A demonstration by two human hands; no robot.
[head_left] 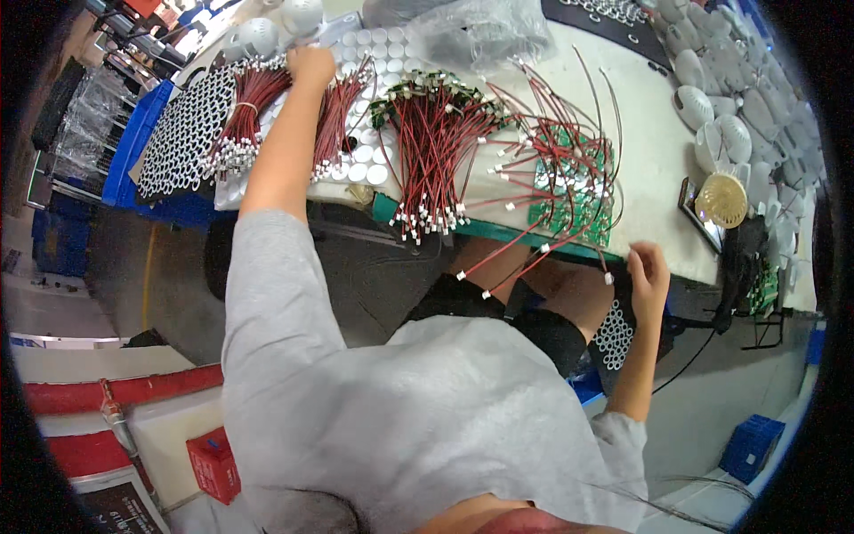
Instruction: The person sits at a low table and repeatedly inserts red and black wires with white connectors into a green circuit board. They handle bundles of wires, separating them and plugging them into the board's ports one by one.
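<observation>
Reaching to upper centre, the left hand closes on a wire bundle, while the right hand, loosely curled, steadies wires hanging off the bench.

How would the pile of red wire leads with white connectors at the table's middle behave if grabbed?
The pile of red wire leads with white connector ends would likely come up floppy: the strands droop over the green table edge. Probably light for its bulk, since the wires are thin. Likely to snag, as the leads cross each other and the small green circuit boards beside them.
</observation>
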